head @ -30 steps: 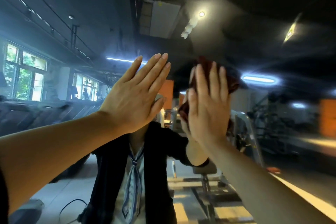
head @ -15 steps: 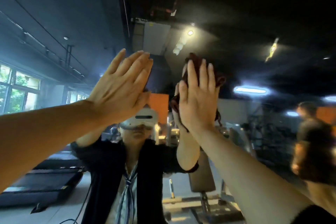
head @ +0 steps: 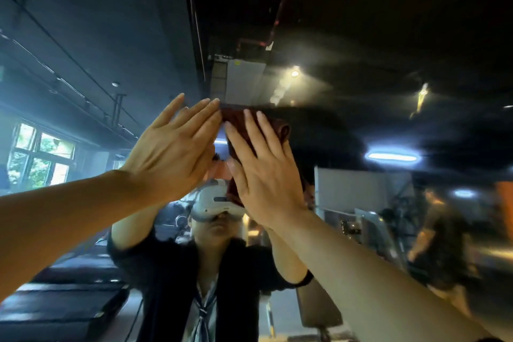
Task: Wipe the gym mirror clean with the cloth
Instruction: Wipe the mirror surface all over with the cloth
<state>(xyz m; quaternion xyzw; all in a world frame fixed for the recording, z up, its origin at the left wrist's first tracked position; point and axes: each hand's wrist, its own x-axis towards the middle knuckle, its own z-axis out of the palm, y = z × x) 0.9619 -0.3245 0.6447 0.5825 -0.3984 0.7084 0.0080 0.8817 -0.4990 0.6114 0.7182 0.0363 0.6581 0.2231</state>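
gym: mirror [head: 361, 36], treadmill [head: 63, 302], bench [head: 319, 305]

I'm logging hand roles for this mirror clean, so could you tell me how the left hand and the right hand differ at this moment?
The right hand presses the dark red cloth flat against the mirror; the left hand has no cloth under it. The right hand's fingers are slightly spread, the left hand's lie close together. The left hand's fingertips lean towards the cloth's upper corner. Both hands are raised with straight fingers, side by side.
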